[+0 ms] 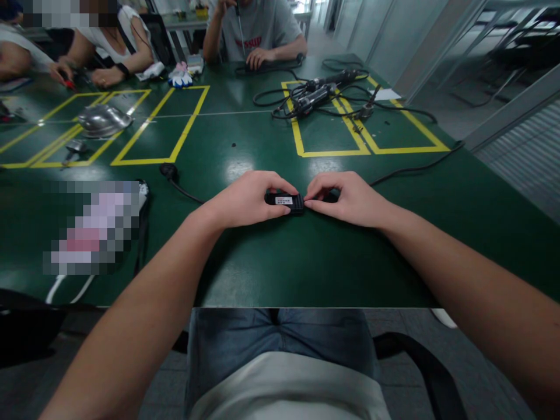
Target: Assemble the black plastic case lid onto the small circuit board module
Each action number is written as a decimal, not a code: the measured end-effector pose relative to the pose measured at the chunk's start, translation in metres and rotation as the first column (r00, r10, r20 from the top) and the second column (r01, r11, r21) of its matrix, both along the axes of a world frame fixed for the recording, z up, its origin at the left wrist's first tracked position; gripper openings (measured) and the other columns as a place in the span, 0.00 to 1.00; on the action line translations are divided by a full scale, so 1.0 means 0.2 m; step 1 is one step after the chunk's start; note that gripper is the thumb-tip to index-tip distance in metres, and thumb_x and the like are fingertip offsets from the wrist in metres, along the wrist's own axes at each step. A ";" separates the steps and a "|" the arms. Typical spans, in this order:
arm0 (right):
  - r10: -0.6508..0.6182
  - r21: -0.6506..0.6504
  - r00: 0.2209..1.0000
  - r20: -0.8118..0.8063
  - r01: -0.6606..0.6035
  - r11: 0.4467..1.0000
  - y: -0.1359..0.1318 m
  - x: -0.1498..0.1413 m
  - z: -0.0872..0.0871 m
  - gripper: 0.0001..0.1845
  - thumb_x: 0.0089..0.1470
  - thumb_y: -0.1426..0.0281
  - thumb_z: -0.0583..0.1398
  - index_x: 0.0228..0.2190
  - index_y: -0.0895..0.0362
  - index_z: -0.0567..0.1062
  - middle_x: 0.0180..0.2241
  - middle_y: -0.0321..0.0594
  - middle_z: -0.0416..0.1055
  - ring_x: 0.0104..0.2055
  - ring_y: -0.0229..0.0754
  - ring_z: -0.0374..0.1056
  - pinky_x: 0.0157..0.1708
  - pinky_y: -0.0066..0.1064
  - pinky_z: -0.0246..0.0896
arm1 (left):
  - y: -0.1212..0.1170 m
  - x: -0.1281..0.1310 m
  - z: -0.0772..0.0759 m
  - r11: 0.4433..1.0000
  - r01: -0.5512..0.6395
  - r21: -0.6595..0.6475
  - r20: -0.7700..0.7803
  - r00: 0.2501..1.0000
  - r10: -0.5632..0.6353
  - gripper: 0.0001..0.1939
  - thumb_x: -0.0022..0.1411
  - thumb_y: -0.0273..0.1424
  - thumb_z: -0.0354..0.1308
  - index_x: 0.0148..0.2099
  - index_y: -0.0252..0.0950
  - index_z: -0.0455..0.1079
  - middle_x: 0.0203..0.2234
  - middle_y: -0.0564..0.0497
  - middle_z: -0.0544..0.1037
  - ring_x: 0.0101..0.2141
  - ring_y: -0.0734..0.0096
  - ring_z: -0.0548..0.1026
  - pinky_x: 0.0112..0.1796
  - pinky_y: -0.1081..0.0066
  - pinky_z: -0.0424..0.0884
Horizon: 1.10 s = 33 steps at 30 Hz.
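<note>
My left hand (pixel 245 199) is closed around a small black power adapter (pixel 298 203) with a white printed label, thumb below and fingers above. A cord with a black plug (pixel 168 170) lies to its left and runs toward this hand. My right hand (pixel 350 198) pinches at the adapter's right end, thumb and forefinger together. A black cable (pixel 411 170) leads from behind that hand to the table's right side. The fingers hide the spot where cable and adapter come together, so I cannot tell whether they are joined.
The green table (pixel 271 274) carries yellow tape outlines. Black corded tools (pixel 315 99) lie at the back right. A metal bowl-shaped part (pixel 104 121) is at the left, beyond a blurred-out object (pixel 94 227) with a white cord. Several people sit across; one (pixel 258 35) holds a thin rod.
</note>
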State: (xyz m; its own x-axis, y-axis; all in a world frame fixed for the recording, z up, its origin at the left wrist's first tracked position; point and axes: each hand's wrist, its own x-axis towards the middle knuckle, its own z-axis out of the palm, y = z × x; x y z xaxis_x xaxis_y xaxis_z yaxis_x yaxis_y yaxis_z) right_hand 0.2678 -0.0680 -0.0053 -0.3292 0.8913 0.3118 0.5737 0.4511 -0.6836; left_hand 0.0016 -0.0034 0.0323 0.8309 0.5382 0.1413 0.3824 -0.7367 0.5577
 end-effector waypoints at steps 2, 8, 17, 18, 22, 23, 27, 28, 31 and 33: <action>0.010 -0.030 1.000 -0.018 -0.011 1.000 0.01 0.01 0.00 0.08 0.61 0.62 0.71 0.32 0.51 0.85 0.34 0.41 0.84 0.33 0.46 0.74 0.36 0.38 0.70 | 0.00 0.00 0.00 1.000 0.002 0.009 -0.003 1.000 -0.002 0.17 0.67 0.33 0.70 0.56 0.41 0.88 0.47 0.47 0.90 0.46 0.58 0.85 0.52 0.64 0.78; 0.028 -0.065 0.999 -0.031 -0.030 0.997 0.00 0.00 0.01 0.08 0.60 0.61 0.71 0.33 0.52 0.85 0.33 0.41 0.84 0.33 0.45 0.75 0.36 0.37 0.69 | 0.01 0.01 -0.01 1.000 0.012 0.014 0.009 1.000 -0.012 0.15 0.67 0.32 0.71 0.55 0.40 0.89 0.46 0.47 0.89 0.45 0.59 0.85 0.54 0.62 0.78; 0.033 -0.068 0.999 -0.026 -0.035 0.997 0.00 -0.02 0.02 0.08 0.59 0.62 0.69 0.32 0.53 0.84 0.32 0.41 0.84 0.32 0.44 0.73 0.35 0.36 0.66 | 0.00 0.00 -0.02 1.000 0.007 0.023 -0.019 1.000 -0.006 0.16 0.68 0.32 0.70 0.57 0.36 0.86 0.48 0.45 0.88 0.47 0.58 0.84 0.54 0.62 0.77; 0.032 -0.067 0.999 -0.028 -0.033 0.997 0.00 -0.03 0.01 0.08 0.59 0.62 0.69 0.32 0.53 0.83 0.33 0.41 0.84 0.32 0.44 0.73 0.35 0.36 0.66 | 0.00 0.00 -0.02 1.000 0.005 0.020 -0.020 1.000 -0.004 0.16 0.68 0.32 0.70 0.57 0.36 0.86 0.48 0.45 0.88 0.48 0.58 0.84 0.54 0.62 0.77; 0.023 -0.079 0.999 -0.028 -0.025 0.997 0.00 -0.03 0.01 0.08 0.58 0.62 0.69 0.32 0.53 0.83 0.33 0.41 0.84 0.33 0.45 0.73 0.36 0.36 0.66 | 0.01 0.00 -0.02 1.000 0.001 0.014 -0.019 1.000 -0.001 0.17 0.68 0.33 0.70 0.57 0.37 0.85 0.48 0.46 0.88 0.48 0.58 0.84 0.53 0.63 0.77; 0.021 -0.084 0.999 -0.026 -0.023 0.996 0.00 -0.02 0.02 0.08 0.58 0.62 0.69 0.32 0.53 0.83 0.32 0.41 0.84 0.33 0.45 0.73 0.36 0.37 0.66 | 0.01 0.00 -0.02 1.000 0.000 0.012 -0.019 1.000 0.000 0.17 0.68 0.33 0.70 0.57 0.37 0.85 0.48 0.46 0.88 0.48 0.58 0.84 0.53 0.62 0.77; 0.021 -0.092 1.000 -0.012 -0.022 0.995 0.00 -0.02 0.02 0.09 0.58 0.61 0.69 0.32 0.53 0.84 0.32 0.41 0.83 0.32 0.44 0.73 0.35 0.36 0.66 | 0.00 0.00 -0.02 1.000 -0.007 0.007 -0.022 1.000 0.007 0.17 0.68 0.32 0.70 0.57 0.38 0.85 0.49 0.46 0.89 0.48 0.58 0.85 0.53 0.62 0.77; 0.020 -0.090 1.000 -0.007 -0.021 0.996 0.00 -0.02 0.02 0.09 0.58 0.61 0.69 0.33 0.53 0.84 0.32 0.40 0.83 0.32 0.44 0.72 0.35 0.36 0.65 | 0.00 0.00 -0.02 1.000 -0.009 0.007 -0.025 1.000 0.009 0.17 0.67 0.32 0.70 0.58 0.38 0.85 0.49 0.46 0.89 0.48 0.58 0.85 0.53 0.62 0.77; 0.014 -0.073 1.000 0.014 -0.013 0.997 0.00 -0.02 0.02 0.08 0.58 0.62 0.68 0.33 0.53 0.84 0.31 0.39 0.82 0.31 0.43 0.71 0.34 0.36 0.64 | -0.01 0.01 -0.01 1.000 -0.009 0.006 -0.034 0.999 0.009 0.18 0.67 0.32 0.70 0.58 0.38 0.85 0.49 0.47 0.89 0.47 0.58 0.85 0.53 0.63 0.77; 0.010 -0.058 0.999 0.031 -0.008 0.998 -0.01 -0.02 0.02 0.08 0.58 0.62 0.68 0.33 0.53 0.84 0.31 0.39 0.81 0.31 0.43 0.71 0.34 0.36 0.64 | -0.01 0.01 -0.01 1.000 -0.011 0.009 -0.036 0.999 0.011 0.18 0.66 0.32 0.70 0.58 0.38 0.85 0.48 0.47 0.89 0.46 0.58 0.85 0.52 0.63 0.77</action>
State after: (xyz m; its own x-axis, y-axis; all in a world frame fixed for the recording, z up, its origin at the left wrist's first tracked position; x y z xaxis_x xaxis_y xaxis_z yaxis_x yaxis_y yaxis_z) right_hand 0.2641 -0.0693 -0.0011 -0.3465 0.9043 0.2493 0.5912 0.4169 -0.6904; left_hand 0.0034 -0.0052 0.0295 0.8297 0.5460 0.1161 0.4100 -0.7372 0.5371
